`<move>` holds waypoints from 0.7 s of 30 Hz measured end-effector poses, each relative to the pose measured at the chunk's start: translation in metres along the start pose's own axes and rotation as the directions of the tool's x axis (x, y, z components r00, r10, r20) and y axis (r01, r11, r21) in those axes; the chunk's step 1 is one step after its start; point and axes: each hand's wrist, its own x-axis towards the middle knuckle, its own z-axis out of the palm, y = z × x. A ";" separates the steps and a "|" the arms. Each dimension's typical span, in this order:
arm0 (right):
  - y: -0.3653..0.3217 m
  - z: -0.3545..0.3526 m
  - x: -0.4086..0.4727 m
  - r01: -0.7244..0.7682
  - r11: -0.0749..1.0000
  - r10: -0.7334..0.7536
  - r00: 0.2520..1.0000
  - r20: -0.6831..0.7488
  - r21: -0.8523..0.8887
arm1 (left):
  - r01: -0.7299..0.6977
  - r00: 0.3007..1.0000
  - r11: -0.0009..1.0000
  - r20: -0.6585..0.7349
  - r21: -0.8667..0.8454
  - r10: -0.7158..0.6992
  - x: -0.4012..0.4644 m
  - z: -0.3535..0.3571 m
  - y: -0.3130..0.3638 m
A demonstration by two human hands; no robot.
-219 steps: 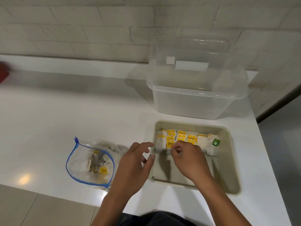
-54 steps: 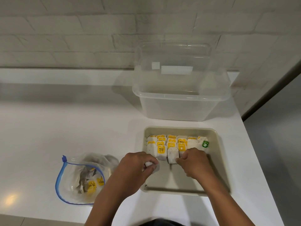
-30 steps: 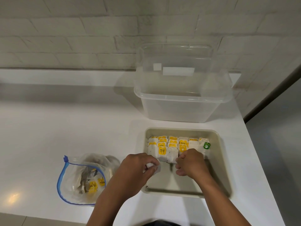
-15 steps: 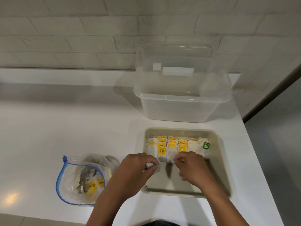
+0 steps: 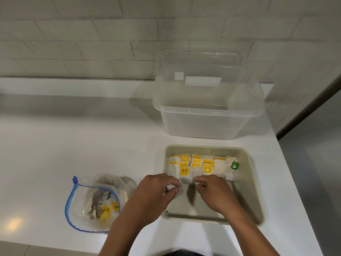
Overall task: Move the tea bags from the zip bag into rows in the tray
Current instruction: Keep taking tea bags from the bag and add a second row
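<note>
- Tea bags (image 5: 201, 166) are stood in rows at the far end of the tray (image 5: 249, 182).
- One bag (image 5: 170, 187) is pinched by the left hand (image 5: 156, 193) at the tray's left rim.
- The front row is touched by the curled right hand (image 5: 212, 193); whether a bag is pinched cannot be told.
- Left of the tray, the zip bag (image 5: 92, 202) lies open with bags inside.

1. Hands: two, a left hand (image 5: 156, 191) and a right hand (image 5: 214, 193).
2. Tray (image 5: 247, 182): one.
3. Zip bag (image 5: 88, 202): one.
4. Clear plastic tub (image 5: 203, 122): one.
5. Tea bags in tray (image 5: 206, 169): standing in rows, overlapping; exact count cannot be told.
6. Tea bags in the zip bag: several, uncountable.
</note>
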 end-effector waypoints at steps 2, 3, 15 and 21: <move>-0.001 0.000 0.000 0.013 1.000 -0.013 1.000 -0.007 -0.004 | -0.003 1.000 1.000 -0.002 -0.001 0.003 0.000 0.000 0.001; -0.001 0.000 0.001 0.019 1.000 -0.019 1.000 -0.009 -0.007 | -0.004 1.000 1.000 -0.002 0.002 0.004 0.000 0.000 0.001; -0.019 -0.036 -0.014 0.256 0.955 -0.248 0.966 -0.071 0.152 | -0.060 0.995 0.998 0.079 0.009 0.059 0.018 -0.001 0.020; -0.022 -0.044 -0.031 0.308 0.941 -0.319 0.946 0.061 0.141 | -0.065 0.983 0.996 0.167 -0.058 0.074 0.034 0.002 0.031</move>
